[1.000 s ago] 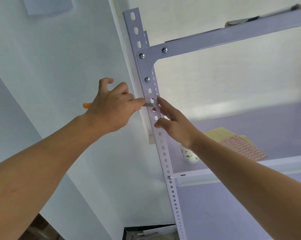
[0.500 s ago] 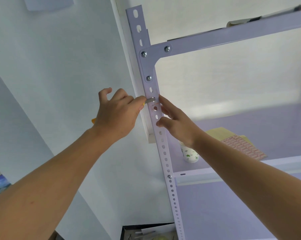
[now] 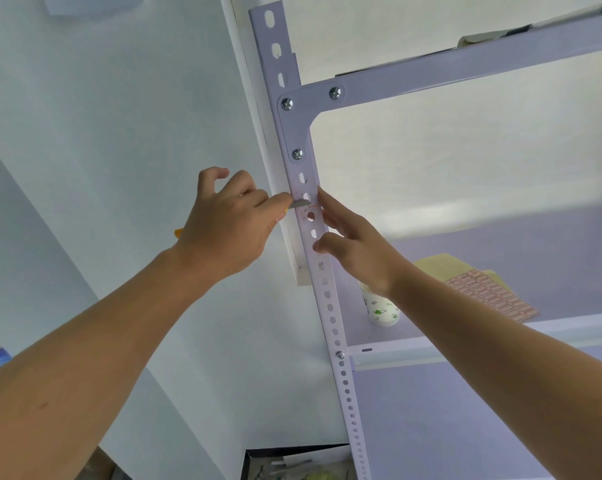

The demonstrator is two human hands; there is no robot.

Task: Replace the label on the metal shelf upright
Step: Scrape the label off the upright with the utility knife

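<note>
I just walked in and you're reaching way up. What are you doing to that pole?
A person is working a label off the shelf upright. The left hand grips a small knife, its blade against the label. The right hand rests on the upright beside it. A sheet of labels lies on the shelf behind.

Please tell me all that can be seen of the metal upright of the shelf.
The upright is a pale painted metal strip with one row of slots and holes along it. It runs from top to bottom of the view, leaning a little. Screws fix a corner plate near its top; another holds a lower shelf. Faint red remains of a label show on its face. The knife in the left hand touches there; the right hand touches its right edge.
</note>
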